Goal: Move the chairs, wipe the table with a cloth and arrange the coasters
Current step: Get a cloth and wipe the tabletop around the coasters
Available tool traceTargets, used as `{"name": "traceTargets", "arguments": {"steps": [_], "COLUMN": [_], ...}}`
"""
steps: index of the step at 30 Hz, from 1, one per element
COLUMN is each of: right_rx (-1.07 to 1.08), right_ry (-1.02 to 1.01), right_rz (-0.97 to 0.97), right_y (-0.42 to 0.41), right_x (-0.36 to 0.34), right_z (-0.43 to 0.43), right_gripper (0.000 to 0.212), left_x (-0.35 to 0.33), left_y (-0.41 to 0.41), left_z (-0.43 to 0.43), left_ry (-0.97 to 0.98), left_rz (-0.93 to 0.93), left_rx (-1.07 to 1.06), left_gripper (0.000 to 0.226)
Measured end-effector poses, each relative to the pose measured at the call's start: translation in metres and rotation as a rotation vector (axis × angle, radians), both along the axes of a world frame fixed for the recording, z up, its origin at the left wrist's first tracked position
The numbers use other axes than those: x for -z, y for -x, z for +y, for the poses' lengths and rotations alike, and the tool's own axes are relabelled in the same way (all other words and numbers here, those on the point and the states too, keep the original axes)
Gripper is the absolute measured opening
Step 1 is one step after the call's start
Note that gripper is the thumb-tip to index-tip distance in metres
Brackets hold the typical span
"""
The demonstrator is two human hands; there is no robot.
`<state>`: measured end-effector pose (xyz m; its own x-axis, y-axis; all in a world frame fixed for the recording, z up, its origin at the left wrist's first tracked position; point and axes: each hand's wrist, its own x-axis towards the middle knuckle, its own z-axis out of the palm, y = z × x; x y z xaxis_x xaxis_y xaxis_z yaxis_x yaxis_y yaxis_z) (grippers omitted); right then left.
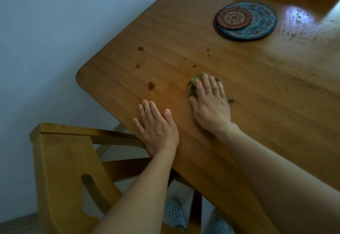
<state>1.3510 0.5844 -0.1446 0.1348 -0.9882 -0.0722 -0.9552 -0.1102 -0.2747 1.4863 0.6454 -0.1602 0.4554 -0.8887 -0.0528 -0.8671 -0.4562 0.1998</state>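
Cloth [192, 85] is looking soft and limp, so your right hand [211, 108] is pressing its middle flat, fingers straight.

Crumpled green cloth [192, 85] lies on the stained wooden table [184, 39], patterned round coasters [245, 21] stacked beyond, a chair [60, 160] alongside.

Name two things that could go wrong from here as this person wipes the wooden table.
1. The small olive-green cloth lies flat under the right hand. Swept through the reddish-brown spots to its left, it may smear them over the yellow-brown wooden table rather than lift them.
2. The stack of round patterned coasters sits farther along the table. A long stroke that way could push it askew.
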Motion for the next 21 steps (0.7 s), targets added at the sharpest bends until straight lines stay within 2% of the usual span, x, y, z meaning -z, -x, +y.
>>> {"name": "traceTargets", "arguments": {"steps": [5, 7, 10, 16, 21], "right_rx": [-0.32, -0.345, -0.198, 0.163, 0.26], "right_ry": [-0.026, -0.038, -0.005, 0.036, -0.022], "right_rz": [-0.036, -0.076, -0.087, -0.081, -0.063], "right_y": [0.003, 0.026, 0.055, 0.07, 0.033], "right_x": [-0.003, -0.007, -0.005, 0.002, 0.002], "right_z": [0.032, 0.028, 0.006, -0.076, -0.134], "right_gripper": [0.056, 0.053, 0.053, 0.054, 0.062], "left_x": [-0.006, -0.012, -0.013, 0.009, 0.013], "left_y": [-0.004, -0.021, -0.067, -0.095, -0.095], "left_z": [-0.001, -0.006, -0.023, -0.042, -0.041], "left_ry": [0.061, 0.121, 0.176, 0.231, 0.272], "left_rz": [0.127, 0.208, 0.253, 0.156, 0.081], "left_rx": [-0.021, -0.074, -0.171, -0.136, -0.102], "left_gripper": [0.063, 0.057, 0.054, 0.055, 0.07]}}
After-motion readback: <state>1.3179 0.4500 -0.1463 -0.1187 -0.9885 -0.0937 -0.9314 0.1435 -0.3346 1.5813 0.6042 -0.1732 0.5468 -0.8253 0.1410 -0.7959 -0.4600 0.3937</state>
